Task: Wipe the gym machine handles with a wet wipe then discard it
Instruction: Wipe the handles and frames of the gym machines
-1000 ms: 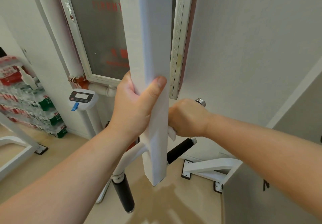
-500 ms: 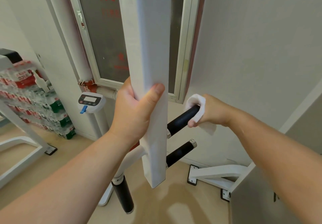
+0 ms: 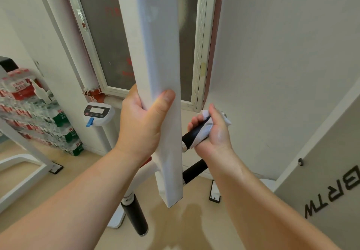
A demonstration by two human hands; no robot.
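A white square beam [image 3: 161, 74] of the gym machine hangs in front of me, and my left hand [image 3: 142, 125] grips its lower part. To its right a black upper handle [image 3: 191, 135] sticks out toward the wall. My right hand [image 3: 212, 133] is wrapped around that handle with a white wet wipe [image 3: 204, 133] pressed between palm and grip. A second black handle [image 3: 192, 173] juts out just below, partly hidden by my right forearm. A third black handle [image 3: 136, 216] points down at the bottom left of the beam.
A window [image 3: 120, 35] with a white frame is behind the beam. A white scale console [image 3: 97, 113] stands on a post at left, beside stacked cases of bottled water [image 3: 39, 121]. White machine feet [image 3: 214, 191] rest on the tan floor. A grey panel [image 3: 331, 172] stands at right.
My right hand with the wipe slid out along the upper handle toward its end, then rolled palm-up around it. The left hand kept its grip on the beam.
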